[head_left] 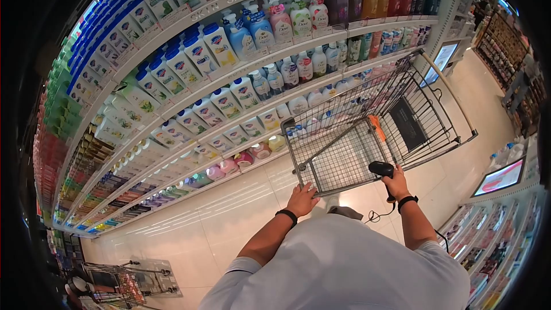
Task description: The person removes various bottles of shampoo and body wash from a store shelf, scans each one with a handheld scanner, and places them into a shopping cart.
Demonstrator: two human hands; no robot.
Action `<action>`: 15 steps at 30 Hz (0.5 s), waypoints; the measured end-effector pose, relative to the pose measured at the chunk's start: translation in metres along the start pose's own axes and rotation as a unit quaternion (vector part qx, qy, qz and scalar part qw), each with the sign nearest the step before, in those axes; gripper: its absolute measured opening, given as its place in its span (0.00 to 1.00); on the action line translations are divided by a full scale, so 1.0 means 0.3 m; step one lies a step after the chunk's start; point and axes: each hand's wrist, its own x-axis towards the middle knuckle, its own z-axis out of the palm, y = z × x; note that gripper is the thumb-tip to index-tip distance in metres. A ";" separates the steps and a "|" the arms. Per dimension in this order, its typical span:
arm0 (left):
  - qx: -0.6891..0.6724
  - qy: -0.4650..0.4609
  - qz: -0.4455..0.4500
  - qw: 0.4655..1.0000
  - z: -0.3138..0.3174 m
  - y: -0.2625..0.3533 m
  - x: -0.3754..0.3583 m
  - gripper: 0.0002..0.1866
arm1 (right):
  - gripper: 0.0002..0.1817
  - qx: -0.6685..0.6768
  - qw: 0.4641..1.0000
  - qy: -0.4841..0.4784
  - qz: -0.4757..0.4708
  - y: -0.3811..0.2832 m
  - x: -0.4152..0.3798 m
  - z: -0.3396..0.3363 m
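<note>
A grey wire shopping cart (pixel 336 186) stands just ahead of me, its handle at the far right. My left hand (pixel 302 200) is closed over the cart's near left corner, fingers around the rim. In my right hand (pixel 396 185) is a black handheld barcode scanner (pixel 381 168), its head above the cart's near side. A thin black cord (pixel 376 216) hangs in loops below the scanner. Inside the cart are an orange strip (pixel 377 128) and a dark panel (pixel 407 123) on the wire wall.
Long shelves (pixel 241 57) of pump bottles and body wash run along the left and front. Another cart (pixel 129 284) stands on the tiled floor (pixel 212 212) at lower left, near a person. A lit screen (pixel 502 178) and more shelves (pixel 488 247) are at right.
</note>
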 end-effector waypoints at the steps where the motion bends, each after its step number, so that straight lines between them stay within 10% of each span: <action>1: 0.004 -0.001 -0.003 1.000 -0.007 0.004 0.014 0.27 | 0.26 -0.006 1.000 -0.014 -0.004 0.012 0.015 -0.018; 15: -0.066 -0.147 0.061 0.985 -0.179 0.096 0.292 0.30 | 0.23 0.024 0.999 0.014 -0.016 0.110 0.166 -0.132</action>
